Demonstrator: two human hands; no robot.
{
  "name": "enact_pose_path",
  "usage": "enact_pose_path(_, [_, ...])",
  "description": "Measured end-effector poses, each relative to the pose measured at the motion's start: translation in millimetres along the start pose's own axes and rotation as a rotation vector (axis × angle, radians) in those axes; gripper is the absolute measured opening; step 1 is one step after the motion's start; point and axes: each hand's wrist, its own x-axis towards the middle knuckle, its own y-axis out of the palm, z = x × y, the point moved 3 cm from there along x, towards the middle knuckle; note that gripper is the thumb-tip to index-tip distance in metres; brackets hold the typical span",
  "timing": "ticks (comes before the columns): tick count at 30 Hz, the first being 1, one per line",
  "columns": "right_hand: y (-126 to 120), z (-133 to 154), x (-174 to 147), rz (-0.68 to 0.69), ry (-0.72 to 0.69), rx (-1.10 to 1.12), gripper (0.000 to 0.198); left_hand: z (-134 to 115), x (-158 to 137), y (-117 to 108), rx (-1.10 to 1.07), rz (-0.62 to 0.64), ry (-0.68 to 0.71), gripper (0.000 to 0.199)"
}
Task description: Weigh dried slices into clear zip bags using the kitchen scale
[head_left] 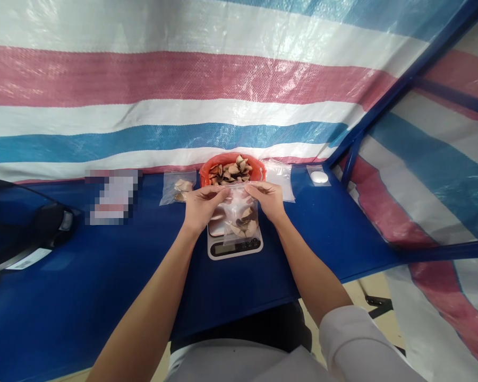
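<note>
A clear zip bag (242, 220) with several pale, dark-edged dried pieces at its bottom hangs between my two hands. My left hand (204, 204) pinches its top edge on the left, and my right hand (269, 199) pinches the same edge on the right. Below and partly behind the bag lies a white kitchen scale (215, 250) with a dark display. Just beyond my fingers is a red plastic bag (258, 165), open at the top and full of dried pieces (231, 171). Left of it lies another filled clear zip bag (178, 187).
Clear plastic bags (283, 180) lie right of the red bag, and a round white object (319, 177) farther right. A blurred-out item (113, 197) and a black object (51, 225) are on the left of the blue table (143, 276). Striped sheeting (175, 79) rises behind.
</note>
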Motion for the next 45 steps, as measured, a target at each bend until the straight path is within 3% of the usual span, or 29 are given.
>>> enact_pose_path(12, [2, -2, -3, 0.089, -0.066, -0.069, 0.032, 1, -1, -2, 0.025, 0.032, 0.044, 0.025])
enact_pose_path(18, [3, 0, -2, 0.045, -0.060, -0.051, 0.035, -7, -3, 3, 0.028, 0.032, 0.039, 0.028])
enact_pose_path(26, [2, -4, -3, 0.088, -0.117, -0.088, 0.027, -8, -4, 4, 0.051, 0.047, 0.075, 0.018])
enact_pose_path(36, [1, -10, -2, 0.097, -0.088, -0.083, 0.031, -5, -4, 7, 0.056, 0.068, 0.022, 0.028])
enact_pose_path(45, [-3, -1, 0, 0.119, -0.033, -0.053, 0.036, -3, -3, 2, 0.073, 0.070, 0.027, 0.023])
